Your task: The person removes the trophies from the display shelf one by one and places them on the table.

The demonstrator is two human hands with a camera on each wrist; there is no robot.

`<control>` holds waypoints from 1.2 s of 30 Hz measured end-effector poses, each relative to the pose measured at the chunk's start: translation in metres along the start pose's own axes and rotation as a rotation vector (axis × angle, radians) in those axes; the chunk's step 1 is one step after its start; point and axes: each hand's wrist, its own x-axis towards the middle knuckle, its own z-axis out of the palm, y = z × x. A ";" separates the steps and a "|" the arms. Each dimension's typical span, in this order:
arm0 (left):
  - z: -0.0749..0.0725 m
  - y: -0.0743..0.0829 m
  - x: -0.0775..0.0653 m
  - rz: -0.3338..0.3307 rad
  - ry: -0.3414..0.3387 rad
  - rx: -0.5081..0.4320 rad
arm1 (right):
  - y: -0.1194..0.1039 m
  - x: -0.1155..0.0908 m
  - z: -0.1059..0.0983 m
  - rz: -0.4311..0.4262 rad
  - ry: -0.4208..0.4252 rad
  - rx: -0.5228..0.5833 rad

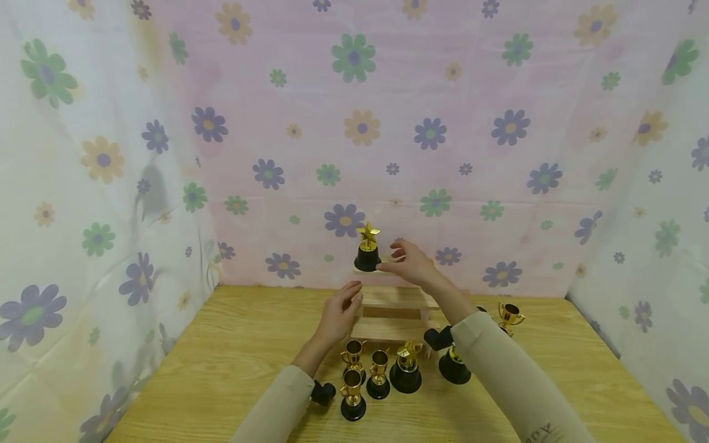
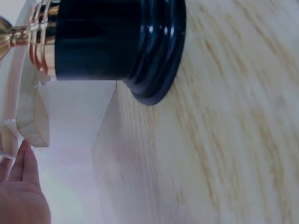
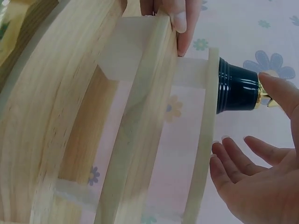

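A trophy with a gold star and a black base (image 1: 367, 257) stands upright at the left end of the top tier of a stepped wooden rack (image 1: 388, 332). My right hand (image 1: 412, 264) is just right of it, fingers loosely spread. In the right wrist view the thumb (image 3: 280, 95) overlaps the trophy's gold part; I cannot tell whether it touches. At the rack's left side, my left hand (image 1: 336, 314) has its fingers extended, and its fingertips (image 3: 180, 23) touch the end of a lower tier. One black-based trophy (image 2: 103, 42) looms close in the left wrist view.
Before the rack stand several small gold cups, among them a front cup (image 1: 352, 397), and a larger star trophy (image 1: 406, 372). Another trophy (image 1: 455, 367) is partly behind my right sleeve, with a two-handled cup (image 1: 509, 315) farther right. Flowered cloth (image 1: 388, 92) encloses the wooden table (image 1: 221, 369).
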 end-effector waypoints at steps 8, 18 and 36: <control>0.000 0.001 0.000 0.005 -0.002 -0.007 | -0.005 0.011 0.011 0.000 -0.006 0.029; -0.001 0.002 -0.001 0.005 -0.003 -0.006 | -0.008 0.022 0.024 0.025 0.010 0.082; 0.001 0.004 -0.001 0.014 0.010 0.013 | -0.008 0.033 0.035 0.017 0.062 0.097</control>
